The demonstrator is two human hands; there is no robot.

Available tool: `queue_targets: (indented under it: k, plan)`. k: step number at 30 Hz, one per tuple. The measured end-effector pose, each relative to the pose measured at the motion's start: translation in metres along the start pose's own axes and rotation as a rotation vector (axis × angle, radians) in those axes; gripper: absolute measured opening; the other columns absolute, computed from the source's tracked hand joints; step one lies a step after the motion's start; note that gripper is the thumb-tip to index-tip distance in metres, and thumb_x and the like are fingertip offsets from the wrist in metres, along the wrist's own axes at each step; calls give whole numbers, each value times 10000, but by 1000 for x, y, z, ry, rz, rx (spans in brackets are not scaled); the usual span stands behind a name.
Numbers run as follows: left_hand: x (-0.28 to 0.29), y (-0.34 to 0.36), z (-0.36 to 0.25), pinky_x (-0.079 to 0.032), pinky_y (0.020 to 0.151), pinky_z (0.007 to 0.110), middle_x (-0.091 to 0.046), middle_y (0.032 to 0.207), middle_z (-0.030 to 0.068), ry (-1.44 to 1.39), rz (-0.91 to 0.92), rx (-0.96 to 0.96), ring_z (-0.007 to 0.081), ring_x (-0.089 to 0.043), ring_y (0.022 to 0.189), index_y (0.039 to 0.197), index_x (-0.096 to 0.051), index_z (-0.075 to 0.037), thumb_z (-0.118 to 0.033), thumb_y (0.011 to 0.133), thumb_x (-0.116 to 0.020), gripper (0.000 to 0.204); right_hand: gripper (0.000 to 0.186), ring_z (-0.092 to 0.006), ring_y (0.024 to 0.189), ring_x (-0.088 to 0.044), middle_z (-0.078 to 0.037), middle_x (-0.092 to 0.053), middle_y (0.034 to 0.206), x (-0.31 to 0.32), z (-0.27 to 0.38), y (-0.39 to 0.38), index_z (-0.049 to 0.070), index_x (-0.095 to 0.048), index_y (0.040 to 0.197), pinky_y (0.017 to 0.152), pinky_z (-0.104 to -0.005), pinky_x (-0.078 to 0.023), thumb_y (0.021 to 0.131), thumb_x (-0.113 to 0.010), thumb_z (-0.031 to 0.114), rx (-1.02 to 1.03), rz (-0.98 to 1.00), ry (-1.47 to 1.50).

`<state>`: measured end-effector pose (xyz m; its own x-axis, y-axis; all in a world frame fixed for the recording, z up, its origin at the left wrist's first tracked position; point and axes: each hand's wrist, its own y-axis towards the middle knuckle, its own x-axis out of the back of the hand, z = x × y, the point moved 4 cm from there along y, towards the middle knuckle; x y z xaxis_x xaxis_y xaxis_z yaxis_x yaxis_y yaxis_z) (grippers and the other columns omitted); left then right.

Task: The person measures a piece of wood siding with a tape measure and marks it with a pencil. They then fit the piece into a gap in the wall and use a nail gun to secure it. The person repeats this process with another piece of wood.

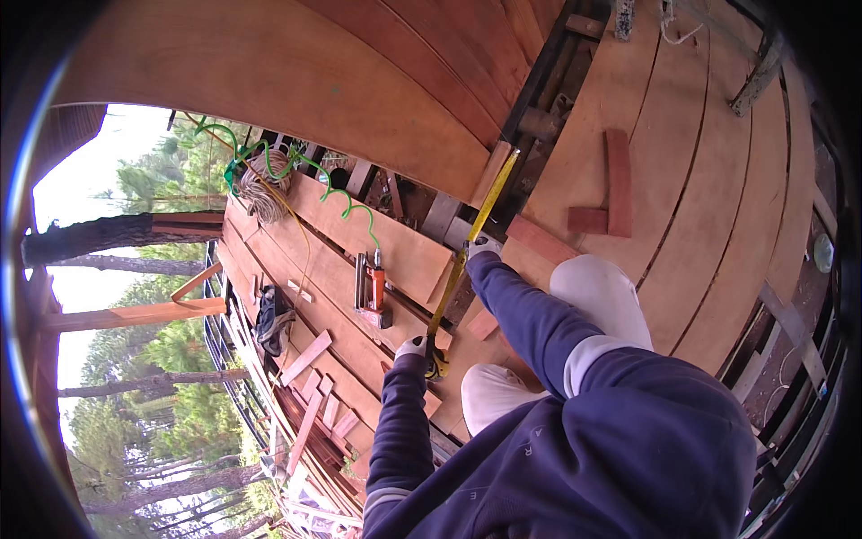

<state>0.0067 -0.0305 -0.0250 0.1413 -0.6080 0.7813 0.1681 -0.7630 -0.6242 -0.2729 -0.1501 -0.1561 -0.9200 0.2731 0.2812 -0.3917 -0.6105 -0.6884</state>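
A yellow tape measure blade is drawn out in a slanting line across the gap between the boards. Its far end lies by the end of a wooden plank. My left hand, in a pale glove, is closed at the near end, by the tape's dark and yellow case. Farther along, my gloved right hand pinches the blade at about its middle. Its fingertips are partly hidden. Under the right hand, short reddish board pieces lie next to the gap.
An orange nail gun lies on the boards at left, joined to a green coiled air hose. Beyond it sit a rope bundle and a dark bag. Wood offcuts lie at lower left. Gaps show dark beams below.
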Motion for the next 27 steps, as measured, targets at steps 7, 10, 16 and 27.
queue_targets:
  k: [7,10,16,27]
  plan:
    - [-13,-61,-22,-509,687,380,-678,789,159,-473,-32,-134,318,-661,728,882,-695,-63,-382,879,-566,344,310,-342,858,-652,-183,-683,864,56,24,-55,32,-682,897,750,-440,-494,879,-585,325,412,-127,-145]
    - [3,-93,-53,-496,676,388,-669,781,171,-522,20,-253,312,-655,723,900,-680,-44,-373,865,-594,342,246,-242,696,-650,-134,-680,754,100,41,-81,-4,-673,827,631,-375,-491,877,-603,226,413,-80,168]
    - [-9,-185,-100,-501,689,360,-671,781,155,-726,96,-407,258,-652,709,923,-676,-41,-351,817,-690,328,174,-188,723,-599,-94,-608,847,208,67,-200,22,-582,955,662,-304,-512,925,-563,193,462,543,638]
    - [-95,-201,-142,-484,720,307,-634,852,60,-1424,-127,-522,163,-600,790,980,-594,-47,-241,805,-731,295,206,-213,889,-630,-110,-651,985,190,8,-345,26,-632,1058,803,-329,-505,878,-594,118,1683,797,-708]
